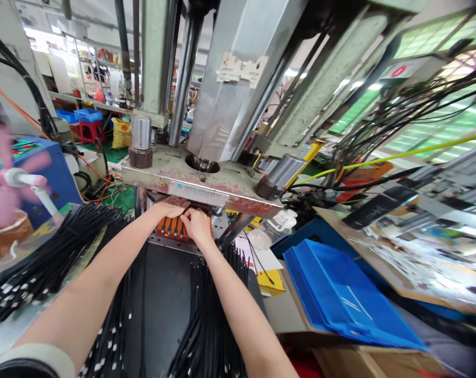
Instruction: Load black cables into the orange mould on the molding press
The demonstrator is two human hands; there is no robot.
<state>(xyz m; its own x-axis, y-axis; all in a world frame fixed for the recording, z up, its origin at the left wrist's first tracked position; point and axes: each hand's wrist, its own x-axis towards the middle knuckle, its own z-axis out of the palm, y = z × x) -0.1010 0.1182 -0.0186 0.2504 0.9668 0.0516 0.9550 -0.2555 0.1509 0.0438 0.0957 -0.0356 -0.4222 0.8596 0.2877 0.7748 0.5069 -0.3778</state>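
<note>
An orange mold block [175, 228] lies on the lower plate of a press, with several black cable ends [170, 227] set side by side in it. My left hand [172, 207] reaches under the press's upper plate, its fingers stretched flat over the back of the block. At the block's right side, my right hand [197, 224] has its fingers pinched together on a thin black cable. Part of that cable is hidden by the fingers. Below my right forearm hangs a bundle of black cables [206, 315].
The press's upper plate [238, 202] is just above my hands, between steel posts. Another heap of black cables [44, 257] lies to the left, near a pink fan [13, 176]. Blue bins [348, 294] stand at the right, beside a table [403, 262] with pale parts.
</note>
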